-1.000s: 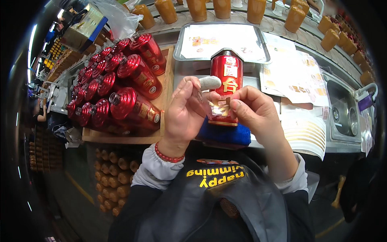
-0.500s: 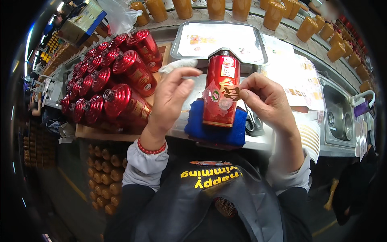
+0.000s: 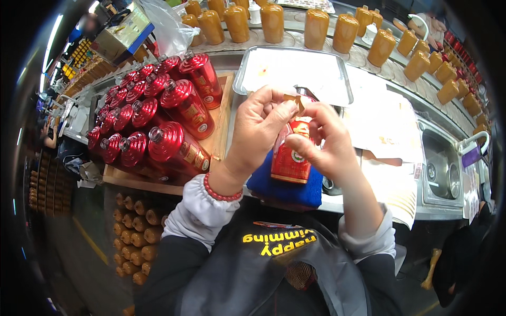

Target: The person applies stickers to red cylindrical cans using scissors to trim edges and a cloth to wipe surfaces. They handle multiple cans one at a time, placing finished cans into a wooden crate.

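Note:
My left hand point(image 3: 262, 126) pinches a small gold-brown decal piece point(image 3: 295, 103) between thumb and fingers, just above a red bottle. The fingertips of my right hand point(image 3: 331, 139) are close to that piece, with its thumb apart from its index finger over the bottle. The red bottle point(image 3: 291, 167), with gold characters and a small round green-and-white emblem, lies on a folded blue cloth point(image 3: 312, 192). My hands hide much of its upper part.
Several shiny red bottles point(image 3: 171, 143) crowd a wooden tray point(image 3: 227, 100) at the left. Behind my hands lies a metal tray point(image 3: 348, 87) with a white sheet. Amber bottles point(image 3: 272, 23) line a conveyor at the back. Decal sheets point(image 3: 392, 118) and a sink point(image 3: 443, 163) are at right.
My left hand has moved right and my right hand slightly left, so they meet over the bottle. The gold piece has left the bottle's front and is now in my left fingers.

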Motion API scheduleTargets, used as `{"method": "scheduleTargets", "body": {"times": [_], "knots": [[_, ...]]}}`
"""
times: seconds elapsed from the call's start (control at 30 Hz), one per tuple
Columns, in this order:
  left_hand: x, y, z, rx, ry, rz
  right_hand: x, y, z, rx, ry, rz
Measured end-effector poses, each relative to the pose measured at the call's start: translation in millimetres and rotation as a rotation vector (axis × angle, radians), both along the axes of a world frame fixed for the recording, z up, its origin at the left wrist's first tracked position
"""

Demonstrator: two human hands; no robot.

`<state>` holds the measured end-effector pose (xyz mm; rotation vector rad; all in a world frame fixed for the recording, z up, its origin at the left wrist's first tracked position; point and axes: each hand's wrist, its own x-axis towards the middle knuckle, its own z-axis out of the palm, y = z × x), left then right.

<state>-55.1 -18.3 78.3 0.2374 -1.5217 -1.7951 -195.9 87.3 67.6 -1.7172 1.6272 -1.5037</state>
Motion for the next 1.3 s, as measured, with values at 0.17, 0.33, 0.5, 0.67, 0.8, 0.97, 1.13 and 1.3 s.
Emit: {"method": "scheduleTargets", "body": {"times": [0.17, 0.33, 0.5, 0.67, 0.8, 0.97, 1.13, 1.3], "knots": [[0.4, -0.1, -12.6, 0.076, 0.140, 0.010, 20.1, -16.6, -11.6, 0.065, -0.262, 0.005], [8.1, -5.1, -12.8, 0.140, 0.141, 0.039, 16.3, -12.0, -0.4, 0.111, -0.256, 0.052], [13.2, -10.6, -16.2, 0.074, 0.164, 0.106, 14.4, -10.9, 9.7, 0.178, -0.247, 0.159], [16.4, -11.9, -14.9, 0.160, 0.209, 0.115, 14.0, -12.2, 1.4, 0.059, 0.228, 0.111], [17.7, -8.9, -12.7, 0.177, 0.251, 0.163, 21.3, -13.5, 1.2, -0.115, 0.396, -0.019], [23.1, -8.9, -10.8, 0.156, 0.233, 0.179, 26.2, -21.1, 12.7, -0.162, 0.393, -0.173], [23.3, -3.3, -9.9, 0.160, 0.256, 0.155, 39.7, -36.8, 8.9, -0.212, 0.216, -0.122], [29.1, -7.7, -18.7, 0.167, 0.245, 0.194, 42.2, -36.6, 4.1, -0.195, 0.245, -0.068]]}}
